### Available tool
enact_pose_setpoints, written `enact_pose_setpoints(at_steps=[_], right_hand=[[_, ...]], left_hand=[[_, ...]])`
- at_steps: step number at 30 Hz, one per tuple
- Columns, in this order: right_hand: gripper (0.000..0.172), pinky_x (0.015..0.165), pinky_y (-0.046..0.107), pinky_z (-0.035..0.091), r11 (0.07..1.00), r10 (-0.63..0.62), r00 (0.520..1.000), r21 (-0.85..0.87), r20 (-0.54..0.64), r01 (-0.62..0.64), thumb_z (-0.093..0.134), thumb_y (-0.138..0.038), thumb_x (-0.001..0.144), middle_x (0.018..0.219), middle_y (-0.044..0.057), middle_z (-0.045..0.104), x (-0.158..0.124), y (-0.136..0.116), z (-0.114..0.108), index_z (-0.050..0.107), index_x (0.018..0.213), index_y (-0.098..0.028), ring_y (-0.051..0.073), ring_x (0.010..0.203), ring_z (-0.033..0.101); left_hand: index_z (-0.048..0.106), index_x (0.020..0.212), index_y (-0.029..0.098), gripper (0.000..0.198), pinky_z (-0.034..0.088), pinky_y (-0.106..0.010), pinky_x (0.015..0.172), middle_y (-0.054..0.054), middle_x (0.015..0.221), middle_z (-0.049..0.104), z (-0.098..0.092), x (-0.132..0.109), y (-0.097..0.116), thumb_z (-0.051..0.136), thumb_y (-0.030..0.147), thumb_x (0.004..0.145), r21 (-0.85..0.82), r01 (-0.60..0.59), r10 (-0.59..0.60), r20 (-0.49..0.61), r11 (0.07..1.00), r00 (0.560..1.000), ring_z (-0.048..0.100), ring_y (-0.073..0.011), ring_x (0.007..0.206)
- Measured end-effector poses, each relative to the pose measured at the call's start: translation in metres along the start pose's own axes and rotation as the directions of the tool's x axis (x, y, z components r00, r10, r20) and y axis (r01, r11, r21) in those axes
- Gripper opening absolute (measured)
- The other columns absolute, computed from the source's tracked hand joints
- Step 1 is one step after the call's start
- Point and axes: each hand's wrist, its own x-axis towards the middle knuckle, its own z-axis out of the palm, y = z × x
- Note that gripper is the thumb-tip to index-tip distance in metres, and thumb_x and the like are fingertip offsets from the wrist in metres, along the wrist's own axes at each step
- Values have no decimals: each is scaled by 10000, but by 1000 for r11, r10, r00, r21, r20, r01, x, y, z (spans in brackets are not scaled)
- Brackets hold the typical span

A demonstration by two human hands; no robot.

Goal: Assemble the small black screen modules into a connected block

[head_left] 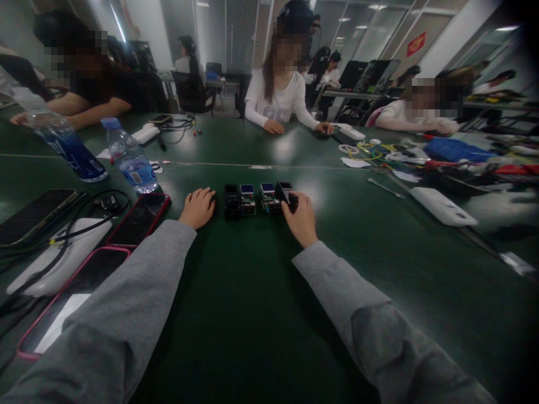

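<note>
My right hand (pixel 302 216) grips a black plastic casing (pixel 283 192), thumb on the near side and fingers over its right edge. Touching or almost touching that casing on its left is a circuit board with a small screen (pixel 268 196). A second circuit board with a screen (pixel 247 197) lies further left, beside another black casing (pixel 231 201). Just left of these parts, my left hand (pixel 199 207) rests palm down on the green table (pixel 240 280), its fingers stretched out and nothing in it.
At left stand two water bottles (pixel 130 160), near several phones (pixel 138 219), a white power bank (pixel 63 255) and black cables. To the right lie a small wrench (pixel 385 188), a white device (pixel 443 206) and a heap of wires and tools (pixel 458 151). Co-workers sit across the table.
</note>
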Motion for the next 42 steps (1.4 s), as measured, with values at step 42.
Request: enact_pose_setpoints(at_steps=[42], right_hand=[[584,1015,528,354,996,85,972,-18,-218,-91,556,-565,846,1197,200,535,10,27,17,536,1210,-110,332,1165,451]], left_hand=[[479,1398,208,448,300,-544,1163,-95,1517,446,3,1,0,346,320,985,15,3,-3,-13,1000,1000,384,-288,1405]])
